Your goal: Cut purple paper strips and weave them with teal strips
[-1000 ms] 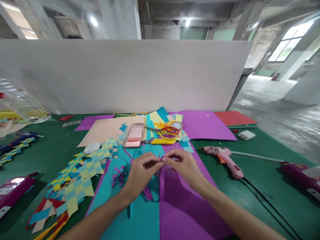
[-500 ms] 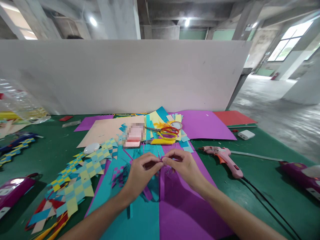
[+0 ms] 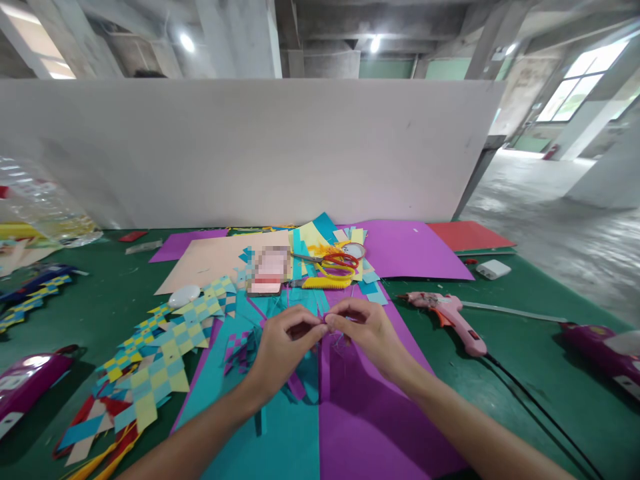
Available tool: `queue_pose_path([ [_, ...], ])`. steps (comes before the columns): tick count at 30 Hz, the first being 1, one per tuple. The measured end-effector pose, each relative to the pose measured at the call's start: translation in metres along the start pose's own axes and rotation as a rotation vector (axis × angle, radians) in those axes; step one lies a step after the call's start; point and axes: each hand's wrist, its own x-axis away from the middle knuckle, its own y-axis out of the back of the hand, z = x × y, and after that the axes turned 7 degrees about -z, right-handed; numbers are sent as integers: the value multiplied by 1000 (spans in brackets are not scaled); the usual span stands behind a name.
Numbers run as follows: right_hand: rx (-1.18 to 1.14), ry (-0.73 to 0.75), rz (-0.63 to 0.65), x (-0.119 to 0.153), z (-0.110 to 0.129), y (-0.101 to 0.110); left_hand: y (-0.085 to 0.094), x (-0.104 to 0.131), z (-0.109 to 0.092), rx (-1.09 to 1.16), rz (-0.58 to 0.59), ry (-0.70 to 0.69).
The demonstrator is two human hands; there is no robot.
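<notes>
My left hand [image 3: 287, 343] and my right hand [image 3: 367, 333] meet fingertip to fingertip over the paper sheets. Between the pinched thumbs and forefingers is a small purple paper strip [image 3: 324, 324], mostly hidden by the fingers. Underneath lie a teal sheet [image 3: 240, 427] on the left and a purple sheet [image 3: 380, 427] on the right. Close to my left hand rests a purple and teal woven paper piece [image 3: 239, 350] among loose thin strips. Red-handled scissors [image 3: 343, 261] and a yellow-handled cutter [image 3: 325, 283] lie just beyond my hands.
A pink glue gun [image 3: 453, 313] with a black cord lies to the right, near a white adapter [image 3: 493, 269]. Yellow and blue woven paper pieces [image 3: 160, 373] spread across the left. A phone with a blurred screen [image 3: 270, 267] lies behind. A white board [image 3: 250, 153] stands along the back.
</notes>
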Motion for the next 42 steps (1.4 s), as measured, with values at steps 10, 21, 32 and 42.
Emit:
queue_pose_path([
  [10, 5, 56, -42, -2, -4, 3, -4, 0, 4, -18, 26, 55],
  [21, -13, 92, -91, -10, 0, 14, -10, 4, -1, -109, 238, 161],
  [32, -105, 108, -179, -17, 5, 25, -14, 10, 3, 119, 451, 390],
  [42, -131, 103, -186, -18, 4, 26, -12, 8, -2, 52, 488, 316],
])
